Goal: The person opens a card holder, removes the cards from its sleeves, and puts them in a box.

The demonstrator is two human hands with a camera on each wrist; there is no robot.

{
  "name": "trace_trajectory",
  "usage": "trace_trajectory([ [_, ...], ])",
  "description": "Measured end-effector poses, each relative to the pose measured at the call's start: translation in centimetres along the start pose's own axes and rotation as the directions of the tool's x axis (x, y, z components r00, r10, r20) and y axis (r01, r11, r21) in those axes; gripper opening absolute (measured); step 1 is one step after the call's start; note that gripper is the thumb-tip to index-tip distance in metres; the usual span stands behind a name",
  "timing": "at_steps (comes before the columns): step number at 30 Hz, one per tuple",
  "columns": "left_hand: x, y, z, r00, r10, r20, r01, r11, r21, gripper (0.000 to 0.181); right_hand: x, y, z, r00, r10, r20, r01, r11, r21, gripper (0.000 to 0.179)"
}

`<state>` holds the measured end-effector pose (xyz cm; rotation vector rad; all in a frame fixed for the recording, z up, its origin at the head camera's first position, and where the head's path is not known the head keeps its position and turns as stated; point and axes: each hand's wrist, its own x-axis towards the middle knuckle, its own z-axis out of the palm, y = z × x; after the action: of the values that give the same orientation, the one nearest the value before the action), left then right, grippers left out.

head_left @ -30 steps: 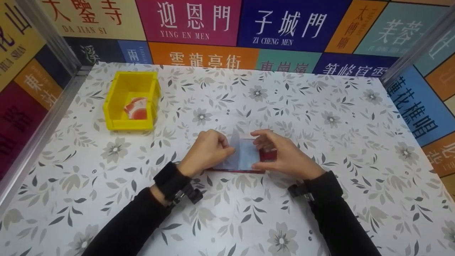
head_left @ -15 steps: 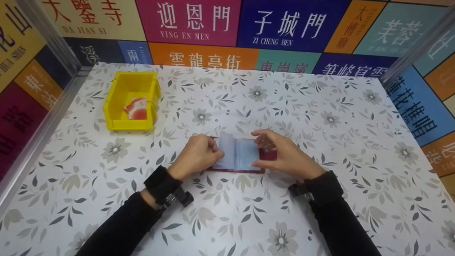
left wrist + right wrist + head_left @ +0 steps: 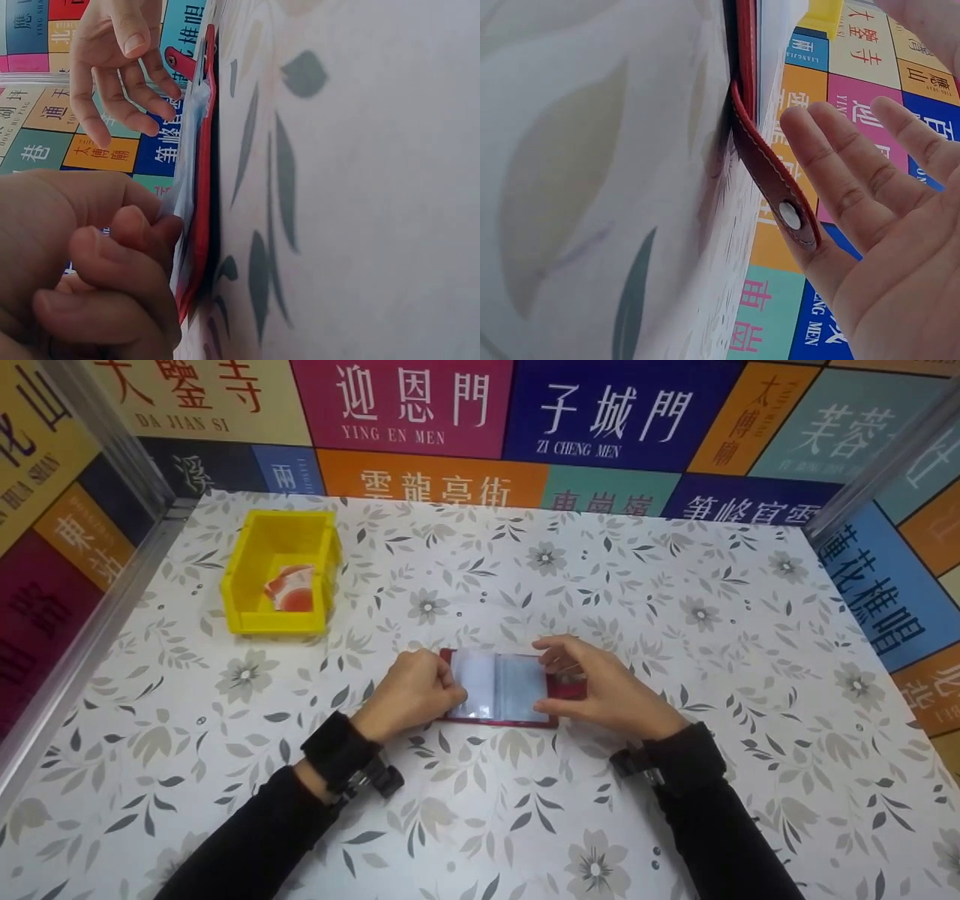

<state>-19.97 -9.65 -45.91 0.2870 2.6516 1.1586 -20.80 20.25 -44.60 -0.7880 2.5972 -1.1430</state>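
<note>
A red card holder [image 3: 501,690] lies open on the table, its clear plastic sleeves [image 3: 474,682] spread to both sides of the middle fold. At its left edge my left hand [image 3: 409,690] pinches a sleeve between thumb and curled forefinger; the left wrist view shows the pinched sleeve [image 3: 178,199] just above the red cover [image 3: 201,187]. My right hand [image 3: 600,690] hovers around the holder's right end, fingers apart and relaxed. In the right wrist view, a red snap strap [image 3: 772,172] sticks out beside the right palm [image 3: 900,277], with a metal stud near its tip.
A yellow bin [image 3: 277,622] stands at the back left of the table, with red-and-white cards [image 3: 292,589] inside. Colourful lettered panels [image 3: 420,405] wall off the back and sides. A flowered cloth [image 3: 510,825] covers the tabletop.
My left hand has moved left, turning a clear sleeve over from upright to flat on the holder's left side. The right hand has stayed in place.
</note>
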Motion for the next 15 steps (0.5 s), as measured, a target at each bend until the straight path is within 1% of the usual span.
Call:
trace_trajectory([
  [4,-0.08,-0.04,0.05,1.000,-0.004,-0.002,0.004,1.000,0.002,0.028,0.04,0.06,0.03,1.000,0.000,0.001,0.000,1.000,-0.005,0.079],
  [7,-0.16,-0.01,0.04,1.000,-0.003,-0.010,0.003,1.000,0.019,0.031,0.04,0.07,0.05,1.000,0.001,0.003,-0.001,1.000,-0.011,0.078],
  [15,-0.11,0.20,-0.14,0.999,-0.043,-0.002,0.044,0.998,0.047,0.032,-0.15,0.05,-0.04,1.000,0.018,0.013,-0.017,0.999,-0.036,0.073],
])
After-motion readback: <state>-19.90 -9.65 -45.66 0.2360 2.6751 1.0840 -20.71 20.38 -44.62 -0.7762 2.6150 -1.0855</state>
